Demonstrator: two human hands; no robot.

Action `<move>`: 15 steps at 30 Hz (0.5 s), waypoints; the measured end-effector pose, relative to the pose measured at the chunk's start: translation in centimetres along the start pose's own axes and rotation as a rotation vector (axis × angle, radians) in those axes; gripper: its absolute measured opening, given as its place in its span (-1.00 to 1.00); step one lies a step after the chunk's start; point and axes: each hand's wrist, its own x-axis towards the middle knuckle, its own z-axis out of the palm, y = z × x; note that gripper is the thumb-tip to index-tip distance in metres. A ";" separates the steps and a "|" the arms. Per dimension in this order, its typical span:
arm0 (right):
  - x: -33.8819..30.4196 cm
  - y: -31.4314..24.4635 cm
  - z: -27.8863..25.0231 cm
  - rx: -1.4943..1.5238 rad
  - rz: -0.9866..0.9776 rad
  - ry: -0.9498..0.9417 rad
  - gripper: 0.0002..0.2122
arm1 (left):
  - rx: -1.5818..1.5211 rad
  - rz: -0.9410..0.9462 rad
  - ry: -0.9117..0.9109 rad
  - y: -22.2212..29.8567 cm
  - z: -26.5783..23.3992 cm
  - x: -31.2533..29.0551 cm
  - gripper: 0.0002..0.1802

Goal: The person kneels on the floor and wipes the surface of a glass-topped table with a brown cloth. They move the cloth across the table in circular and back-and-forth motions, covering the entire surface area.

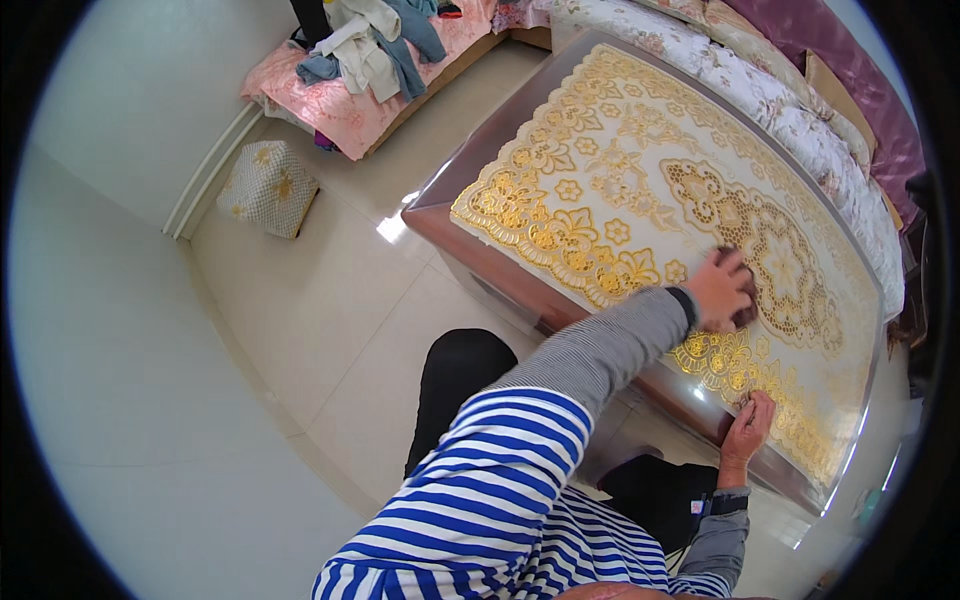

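Note:
A low brown table (470,225) stands before me, its top covered by a white tablecloth (650,235) with gold lace-like patterning. My left hand (722,290) reaches across and presses a dark brown wiping cloth (745,312) against the covering; the hand is slightly blurred, and its palm hides part of the cloth. Nearer to me, at the table's front edge, my right hand (748,432) has its fingers curled over the border of the tablecloth. The gold border shows on both sides of my left forearm.
Behind the table is a seat with a floral cover (740,75). A pink-covered bench (365,125) at the far left carries a heap of clothes (370,45). A patterned stool (268,188) stands by the left wall. My knees are close to the table's front side.

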 end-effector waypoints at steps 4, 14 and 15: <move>0.1 0.2 0.1 0.003 -0.018 0.011 -0.84 | 0.130 -0.194 0.283 -8.5 -5.3 -6.5 -0.56; 0.1 0.5 0.2 -0.026 -0.039 -0.002 -0.85 | 0.341 -0.766 0.255 -17.2 -18.4 -24.4 -0.39; 0.1 0.5 0.2 -0.034 -0.041 0.001 -0.85 | 0.353 -0.780 0.230 -16.7 -18.9 -25.2 -0.37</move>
